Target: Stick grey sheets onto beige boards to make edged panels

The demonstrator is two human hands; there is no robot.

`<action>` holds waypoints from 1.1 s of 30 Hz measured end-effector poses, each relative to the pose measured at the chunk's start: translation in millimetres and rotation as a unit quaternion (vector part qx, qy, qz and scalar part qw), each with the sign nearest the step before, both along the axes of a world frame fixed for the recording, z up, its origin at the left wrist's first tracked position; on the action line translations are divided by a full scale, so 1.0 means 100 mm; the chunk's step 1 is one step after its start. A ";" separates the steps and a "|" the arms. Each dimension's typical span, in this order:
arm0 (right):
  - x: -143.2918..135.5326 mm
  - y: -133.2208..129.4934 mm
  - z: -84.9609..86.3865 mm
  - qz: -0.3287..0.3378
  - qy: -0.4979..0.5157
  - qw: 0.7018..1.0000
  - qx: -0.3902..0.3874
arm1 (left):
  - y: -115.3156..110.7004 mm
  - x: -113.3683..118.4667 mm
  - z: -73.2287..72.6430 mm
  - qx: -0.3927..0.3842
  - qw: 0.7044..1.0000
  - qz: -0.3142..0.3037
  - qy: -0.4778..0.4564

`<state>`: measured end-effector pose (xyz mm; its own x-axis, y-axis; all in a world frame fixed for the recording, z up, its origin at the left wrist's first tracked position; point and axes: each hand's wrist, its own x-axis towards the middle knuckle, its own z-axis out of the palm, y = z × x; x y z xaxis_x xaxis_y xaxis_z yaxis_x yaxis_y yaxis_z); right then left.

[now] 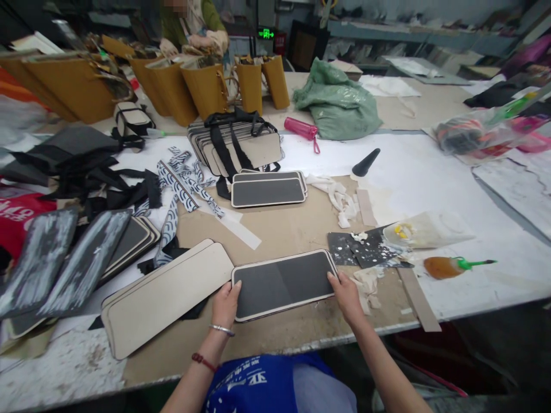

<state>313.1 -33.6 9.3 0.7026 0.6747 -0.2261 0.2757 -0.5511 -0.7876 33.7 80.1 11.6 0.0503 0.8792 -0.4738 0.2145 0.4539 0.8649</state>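
A long panel with rounded corners, dark grey with a beige border [284, 284], lies low over the brown board in front of me. My left hand [226, 304] grips its left end, thumb on top. At its right end, my right hand [346, 293] pinches the edge the same way; the fingers underneath are hidden. Two or so beige panels [167, 298] lie overlapped just left of my left hand. Farther back is a small pile of similar dark panels [267, 192], and behind it a stack of beige panels [258, 148] with black straps over it.
Glue-streaked panels [86, 264] and black strips [129, 186] crowd the left. To the right are a glue-spattered black piece [365, 249], an amber bottle with a green nozzle [443, 267] and a black cone [365, 163]. Mustard bags [202, 92] stand at the back near another person [196, 28].
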 end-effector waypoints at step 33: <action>-0.01 -0.03 -0.09 0.001 -0.068 0.997 -0.034 | -0.02 0.03 0.02 0.067 0.993 -0.013 0.101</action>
